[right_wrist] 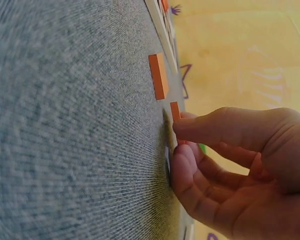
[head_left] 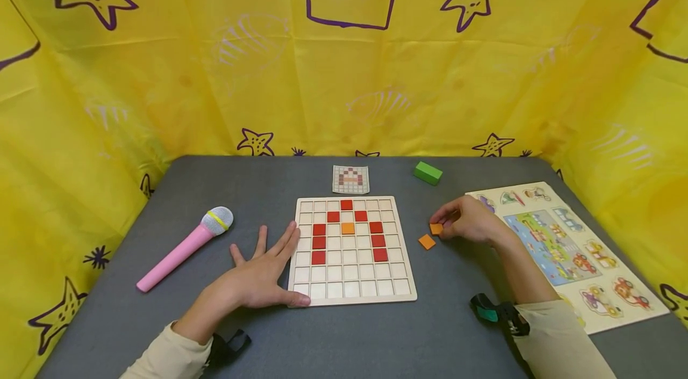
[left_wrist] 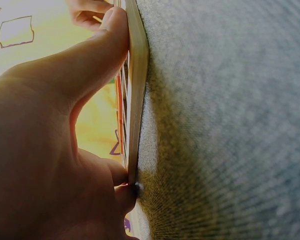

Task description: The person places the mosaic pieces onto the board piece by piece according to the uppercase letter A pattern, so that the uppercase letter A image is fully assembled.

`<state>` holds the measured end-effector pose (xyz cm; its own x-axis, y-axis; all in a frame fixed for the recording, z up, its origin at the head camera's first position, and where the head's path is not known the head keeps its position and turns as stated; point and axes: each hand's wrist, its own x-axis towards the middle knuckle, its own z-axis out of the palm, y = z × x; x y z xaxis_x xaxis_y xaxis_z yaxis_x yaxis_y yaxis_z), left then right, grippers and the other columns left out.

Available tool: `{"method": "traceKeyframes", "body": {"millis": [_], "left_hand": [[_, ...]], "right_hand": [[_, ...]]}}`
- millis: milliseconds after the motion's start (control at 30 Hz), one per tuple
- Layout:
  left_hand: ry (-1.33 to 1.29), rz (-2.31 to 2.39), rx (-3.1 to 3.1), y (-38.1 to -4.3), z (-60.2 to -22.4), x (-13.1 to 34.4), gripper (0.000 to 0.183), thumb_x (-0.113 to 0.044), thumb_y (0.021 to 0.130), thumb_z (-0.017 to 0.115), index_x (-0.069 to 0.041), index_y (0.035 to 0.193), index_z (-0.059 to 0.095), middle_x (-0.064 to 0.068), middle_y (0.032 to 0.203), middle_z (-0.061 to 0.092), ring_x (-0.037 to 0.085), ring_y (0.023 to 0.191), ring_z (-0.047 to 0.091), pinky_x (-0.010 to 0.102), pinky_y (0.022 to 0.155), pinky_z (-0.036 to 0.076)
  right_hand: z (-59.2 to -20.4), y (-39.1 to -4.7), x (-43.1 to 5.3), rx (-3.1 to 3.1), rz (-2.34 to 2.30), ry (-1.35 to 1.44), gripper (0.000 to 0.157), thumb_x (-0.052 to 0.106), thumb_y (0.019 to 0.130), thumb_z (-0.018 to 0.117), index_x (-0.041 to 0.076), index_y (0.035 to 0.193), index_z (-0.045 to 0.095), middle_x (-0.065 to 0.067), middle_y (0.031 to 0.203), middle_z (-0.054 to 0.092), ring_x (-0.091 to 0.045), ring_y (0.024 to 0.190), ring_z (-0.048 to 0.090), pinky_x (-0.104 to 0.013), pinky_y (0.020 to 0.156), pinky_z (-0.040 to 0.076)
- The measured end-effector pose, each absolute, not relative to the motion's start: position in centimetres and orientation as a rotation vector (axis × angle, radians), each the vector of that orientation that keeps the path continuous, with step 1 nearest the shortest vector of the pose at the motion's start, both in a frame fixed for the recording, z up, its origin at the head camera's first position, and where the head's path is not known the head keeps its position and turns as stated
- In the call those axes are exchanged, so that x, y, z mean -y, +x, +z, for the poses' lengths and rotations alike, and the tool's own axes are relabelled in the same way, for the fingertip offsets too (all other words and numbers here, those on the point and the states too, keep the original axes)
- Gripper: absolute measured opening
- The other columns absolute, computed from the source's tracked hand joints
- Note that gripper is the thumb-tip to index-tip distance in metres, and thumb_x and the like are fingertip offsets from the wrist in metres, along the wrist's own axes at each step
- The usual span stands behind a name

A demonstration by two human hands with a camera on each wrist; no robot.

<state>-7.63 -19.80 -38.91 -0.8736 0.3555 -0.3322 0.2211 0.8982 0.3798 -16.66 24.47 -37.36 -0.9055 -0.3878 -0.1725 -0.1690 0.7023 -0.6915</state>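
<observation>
A wooden grid board [head_left: 344, 301] lies flat in the middle of the table in the head view. Red tiles [head_left: 319, 242] stand in an arch across its squares, with one orange tile [head_left: 348, 228] among them. My left hand [head_left: 263, 274] rests spread at the board's left edge, thumb on the near corner, also seen in the left wrist view. Right of the board, my right hand [head_left: 470, 221] pinches an orange tile [right_wrist: 175, 110] between thumb and fingers, just above the table. Another orange tile [head_left: 427, 242] lies on the table beside it.
A small pattern card [head_left: 351, 180] lies behind the board, and a green block [head_left: 427, 173] sits to its right. A pink toy microphone [head_left: 183, 250] lies at left. A picture puzzle board [head_left: 607, 307] covers the right side. A yellow cloth [head_left: 344, 68] hangs around the table.
</observation>
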Motion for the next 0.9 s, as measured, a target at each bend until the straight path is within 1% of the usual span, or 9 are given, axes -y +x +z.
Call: {"method": "traceKeyframes", "body": {"millis": [433,667,900], "left_hand": [[0.424,0.468,-2.662,-7.7,-38.8,19.9,0.137,-0.081,0.071,0.076,-0.022,0.170,0.002,-0.003,0.177,-0.005,0.056,0.156,-0.014,0.095,0.094,-0.011],[0.428,0.474,-2.676,-7.6,-38.8,19.9,0.137,-0.081,0.071,0.076,-0.021,0.170,0.003,-0.004,0.177,-0.005,0.057,0.156,-0.012,0.095,0.094,-0.010],[0.428,0.470,-2.675,-7.6,-38.8,19.8,0.137,-0.081,0.071,0.077,-0.022,0.170,0.004,-0.004,0.177,-0.004,0.057,0.156,-0.012,0.095,0.094,-0.010]], "right_hand": [[-36.7,-16.5,-23.5,-2.685,-0.997,-0.436,0.028,0.006,0.081,0.084,0.005,0.109,0.081,-0.007,0.100,0.079,-0.015,0.085,0.065,-0.022,0.073,0.053],[-36.7,-16.5,-21.9,-2.653,-1.059,-0.456,0.026,0.008,0.083,0.085,0.005,0.109,0.081,-0.007,0.097,0.079,-0.019,0.083,0.063,-0.023,0.071,0.053],[-36.7,-16.3,-20.4,-2.666,-1.071,-0.465,0.025,0.009,0.083,0.085,0.009,0.107,0.082,-0.004,0.098,0.079,-0.018,0.086,0.064,-0.024,0.073,0.053]]}}
